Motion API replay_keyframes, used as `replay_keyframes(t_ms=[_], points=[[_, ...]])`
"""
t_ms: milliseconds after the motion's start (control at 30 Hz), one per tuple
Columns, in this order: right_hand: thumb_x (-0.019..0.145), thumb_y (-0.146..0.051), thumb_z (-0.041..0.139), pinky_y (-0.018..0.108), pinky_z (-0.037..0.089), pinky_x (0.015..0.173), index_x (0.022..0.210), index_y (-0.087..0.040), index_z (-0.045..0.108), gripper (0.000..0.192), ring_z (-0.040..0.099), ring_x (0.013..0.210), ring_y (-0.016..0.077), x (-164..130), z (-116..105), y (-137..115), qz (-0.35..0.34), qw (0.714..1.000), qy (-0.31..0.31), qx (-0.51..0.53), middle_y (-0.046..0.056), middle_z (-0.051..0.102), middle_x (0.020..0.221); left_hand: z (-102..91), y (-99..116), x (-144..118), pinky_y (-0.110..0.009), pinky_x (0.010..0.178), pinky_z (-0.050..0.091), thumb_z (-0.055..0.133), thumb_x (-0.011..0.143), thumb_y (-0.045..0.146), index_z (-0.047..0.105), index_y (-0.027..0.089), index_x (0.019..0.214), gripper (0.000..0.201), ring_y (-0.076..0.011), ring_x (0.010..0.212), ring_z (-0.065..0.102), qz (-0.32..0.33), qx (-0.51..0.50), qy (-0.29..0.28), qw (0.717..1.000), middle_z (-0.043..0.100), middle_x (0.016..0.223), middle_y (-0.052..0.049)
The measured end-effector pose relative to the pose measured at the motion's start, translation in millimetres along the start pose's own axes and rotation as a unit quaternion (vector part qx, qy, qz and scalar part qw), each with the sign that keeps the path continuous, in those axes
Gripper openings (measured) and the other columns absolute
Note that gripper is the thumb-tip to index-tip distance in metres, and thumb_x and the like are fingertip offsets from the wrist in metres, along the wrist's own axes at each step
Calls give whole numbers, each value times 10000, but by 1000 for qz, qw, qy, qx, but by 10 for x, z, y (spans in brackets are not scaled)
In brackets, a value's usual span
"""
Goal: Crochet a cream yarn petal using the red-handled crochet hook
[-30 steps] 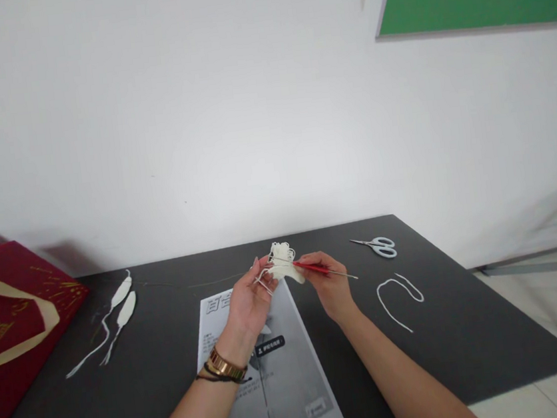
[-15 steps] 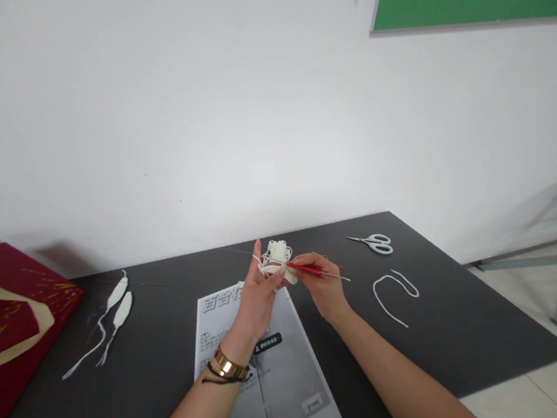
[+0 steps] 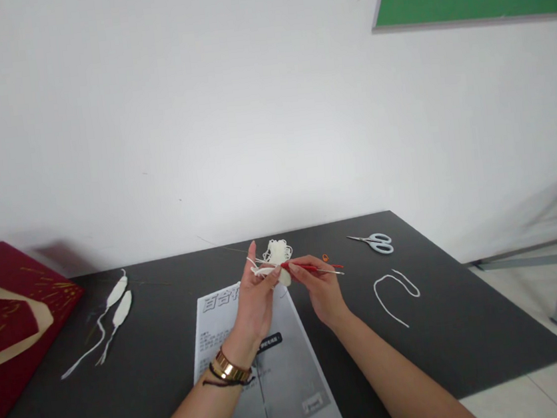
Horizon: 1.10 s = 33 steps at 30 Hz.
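Note:
My left hand [image 3: 256,302] pinches a small white crochet piece [image 3: 262,271] between thumb and fingers, and white yarn runs over its raised index finger. In my right hand [image 3: 324,291] is a crochet hook with a red handle [image 3: 305,267], held like a pen, its tip at the crochet piece. The hook's metal end sticks out to the right past the fingers. Behind the hands lies a bundle of white yarn [image 3: 278,249]. A thin wire slants up to the left from the work. The fingers hide the exact stitch.
A printed sheet [image 3: 296,368] lies under my forearms. Two white crocheted petals [image 3: 121,309] with yarn tails and a red gift bag [image 3: 13,313] are at left. Scissors [image 3: 379,243], an orange ring [image 3: 325,257] and a white yarn piece [image 3: 375,285] lie at right on the dark table [image 3: 452,323].
My left hand and the crochet piece have shifted slightly left. The hook has moved a little left in my right hand, and the orange ring now shows more clearly.

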State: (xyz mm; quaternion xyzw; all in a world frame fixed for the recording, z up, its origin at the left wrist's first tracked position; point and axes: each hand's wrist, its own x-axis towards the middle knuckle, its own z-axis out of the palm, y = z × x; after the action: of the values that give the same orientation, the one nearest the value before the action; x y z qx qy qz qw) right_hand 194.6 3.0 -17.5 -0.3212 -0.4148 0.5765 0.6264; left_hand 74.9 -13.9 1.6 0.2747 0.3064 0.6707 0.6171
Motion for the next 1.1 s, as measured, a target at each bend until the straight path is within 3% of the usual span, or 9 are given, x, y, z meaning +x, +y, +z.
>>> replay_keyframes(t_ms=[300,567,833,1100], points=[[681,-273,766,270,548,680,799,-219,729,136,675,690,140,2,18,1,58,994,20,86,9,753,789,20,-37,-53,-211,752,479,724,713,118,175,368,1459,959,-85,715,600,58,74,0,996,633,791,48],[681,-251,767,235,554,653,791,-216,729,122,672,684,124,-12,34,-16,94,987,15,129,6,754,776,38,-10,-90,-214,717,487,734,694,100,175,395,1452,988,-87,691,602,60,76,2,995,623,781,56],[695,-257,772,219,583,647,798,-182,721,137,671,695,116,-14,8,-34,48,992,27,113,9,746,778,-15,7,-25,-195,717,478,736,666,49,218,253,1461,971,-76,671,613,48,16,28,998,656,724,56],[699,-274,770,219,601,577,768,-163,707,145,588,562,79,30,-35,-18,157,964,4,213,-13,706,711,14,30,-57,-205,719,485,747,657,62,218,295,1458,988,-86,691,634,36,31,24,999,684,753,45]])
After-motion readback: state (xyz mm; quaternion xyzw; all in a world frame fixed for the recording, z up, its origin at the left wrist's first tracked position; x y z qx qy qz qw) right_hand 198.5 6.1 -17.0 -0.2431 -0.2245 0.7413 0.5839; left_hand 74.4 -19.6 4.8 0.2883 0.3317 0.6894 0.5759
